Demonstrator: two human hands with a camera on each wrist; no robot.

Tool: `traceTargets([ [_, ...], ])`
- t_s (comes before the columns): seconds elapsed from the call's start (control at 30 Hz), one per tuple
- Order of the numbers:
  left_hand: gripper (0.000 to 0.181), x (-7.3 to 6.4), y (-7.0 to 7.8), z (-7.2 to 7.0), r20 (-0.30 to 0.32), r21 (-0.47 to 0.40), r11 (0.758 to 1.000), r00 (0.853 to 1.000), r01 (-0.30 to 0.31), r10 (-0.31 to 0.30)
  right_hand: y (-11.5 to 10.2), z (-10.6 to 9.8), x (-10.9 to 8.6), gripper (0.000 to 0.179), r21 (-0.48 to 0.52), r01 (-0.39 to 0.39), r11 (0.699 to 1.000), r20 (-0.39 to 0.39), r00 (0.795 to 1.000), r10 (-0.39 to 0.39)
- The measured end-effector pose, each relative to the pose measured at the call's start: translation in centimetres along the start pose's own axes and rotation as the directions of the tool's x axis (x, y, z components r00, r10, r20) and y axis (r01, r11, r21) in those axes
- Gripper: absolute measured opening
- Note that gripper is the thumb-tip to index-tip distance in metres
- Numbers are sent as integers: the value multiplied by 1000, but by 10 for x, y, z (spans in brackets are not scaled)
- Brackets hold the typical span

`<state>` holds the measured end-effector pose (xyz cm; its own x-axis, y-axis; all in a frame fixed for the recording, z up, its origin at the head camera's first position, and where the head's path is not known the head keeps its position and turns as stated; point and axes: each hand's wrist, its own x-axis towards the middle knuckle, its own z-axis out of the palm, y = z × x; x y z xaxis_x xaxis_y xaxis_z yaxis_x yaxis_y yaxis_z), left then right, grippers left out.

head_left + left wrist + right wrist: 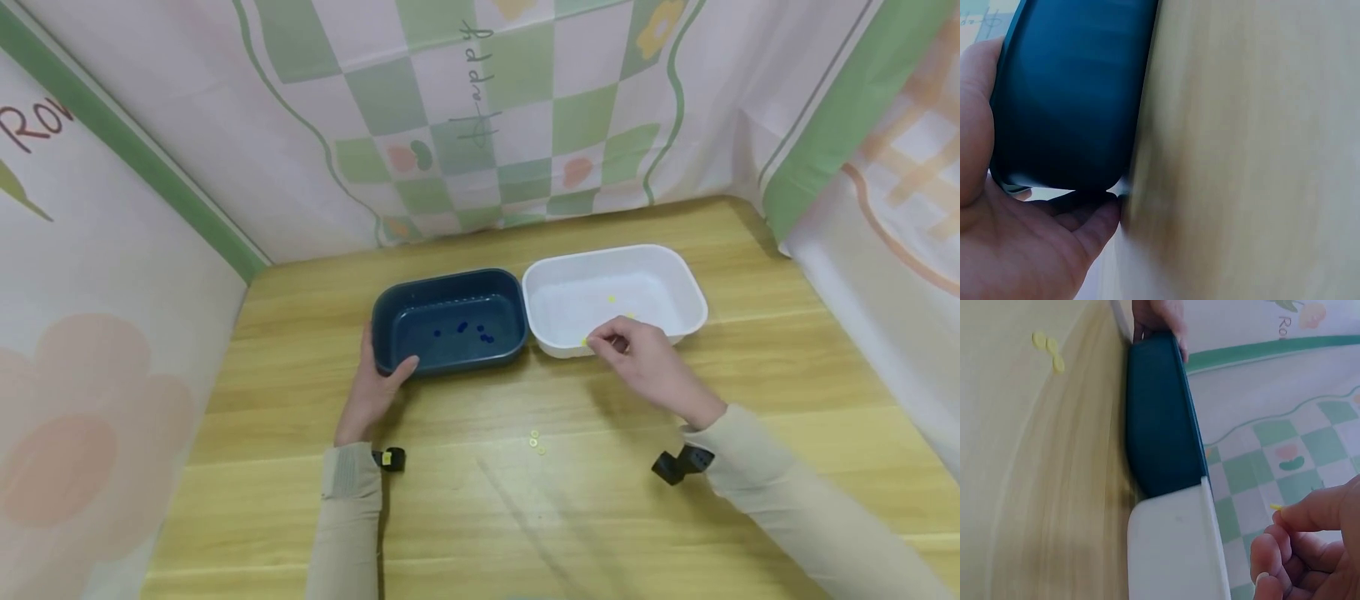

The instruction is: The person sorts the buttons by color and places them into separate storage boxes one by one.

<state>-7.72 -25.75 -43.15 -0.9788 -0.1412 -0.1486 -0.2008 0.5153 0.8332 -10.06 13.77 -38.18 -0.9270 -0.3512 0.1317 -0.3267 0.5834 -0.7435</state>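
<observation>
My left hand [372, 389] grips the near left corner of a dark blue plastic tray [450, 365], its thumb at the near rim and the fingers round the left end. Several small dark blue pieces [481, 329] lie on that tray's floor. Over the near rim of the white plastic tray [693, 304], my right hand [647, 365] pinches a small yellow ring [1275, 506] between thumb and forefinger. Inside the white tray is another small yellow piece [611, 298]; a further one is partly hidden behind the hand. Below the dark tray, in the left wrist view, my fingers [1100, 228] touch its end wall.
The two trays stand side by side, touching, on a wood-grain table [450, 517]. Nearer to me lies a small group of yellow rings [534, 442]. Patterned curtains [480, 108] surround the table at the back and sides. Each wrist carries a black camera [682, 464].
</observation>
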Motion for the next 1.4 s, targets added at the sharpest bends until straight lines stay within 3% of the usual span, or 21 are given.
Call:
traceTargets([
  [0.33, 95, 0, 1, 1, -1, -6, 1000, 1000, -4, 4, 16, -8, 14, 24, -78, -30, 996, -45, 999, 27],
  [0.57, 95, 0, 1, 1, 0, -6, 1000, 1000, -9, 9, 22, -9, 19, 26, -87, -89, 992, -43, 995, 86],
  [0.93, 97, -1, -1, 2, 0, 2, 1000, 1000, -7, 7, 24, -14, 21, 26, -108, -132, 985, -125, 985, 118],
  [1.2, 95, 0, -2, 2, 1, -5, 1000, 1000, -8, 8, 25, -14, 20, 26, -94, -139, 986, -143, 982, 125],
  [1.3, 95, 0, -2, 2, -5, -3, 1000, 1000, -10, 10, 21, -7, 15, 22, -85, -103, 991, -133, 987, 91],
  [1.4, 97, 0, -2, 2, -6, -7, 1000, 1000, -15, 15, 10, 10, 5, 14, -120, 13, 993, -85, 996, -23],
])
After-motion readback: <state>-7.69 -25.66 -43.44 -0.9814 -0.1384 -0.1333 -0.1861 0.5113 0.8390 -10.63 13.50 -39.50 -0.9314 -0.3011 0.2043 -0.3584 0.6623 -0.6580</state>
